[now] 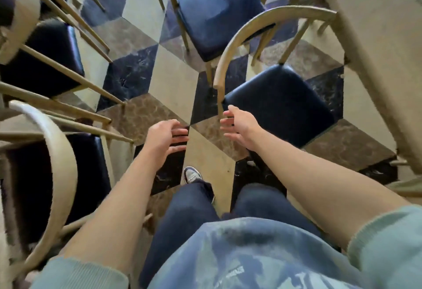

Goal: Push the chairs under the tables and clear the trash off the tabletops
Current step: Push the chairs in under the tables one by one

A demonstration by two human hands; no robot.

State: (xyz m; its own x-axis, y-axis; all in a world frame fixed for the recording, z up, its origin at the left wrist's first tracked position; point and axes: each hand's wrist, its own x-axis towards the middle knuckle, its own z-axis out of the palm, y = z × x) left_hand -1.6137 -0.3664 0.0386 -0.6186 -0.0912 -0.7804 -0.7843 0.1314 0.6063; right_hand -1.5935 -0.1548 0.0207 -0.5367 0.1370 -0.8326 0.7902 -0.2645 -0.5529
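reaching forward with both arms, the person stands in an aisle between chairs; the left hand [165,139] is open with fingers spread and holds nothing; the right hand [237,126] is also open and empty, its fingertips just beside the near end of the curved backrest [258,29] of the chair [283,104] on the right; this looks like the chair-pushing step, with no grip taken yet; the next move likely calls for closing a hand on that backrest and sliding the chair toward the table [376,49] at the right edge, keeping its legs clear of the neighbouring chair [219,15]; more chairs [45,174] crowd the left side; the floor [173,78] is hard tile in cream, brown and dark blocks; no trash shows, and the tabletops are barely in view.
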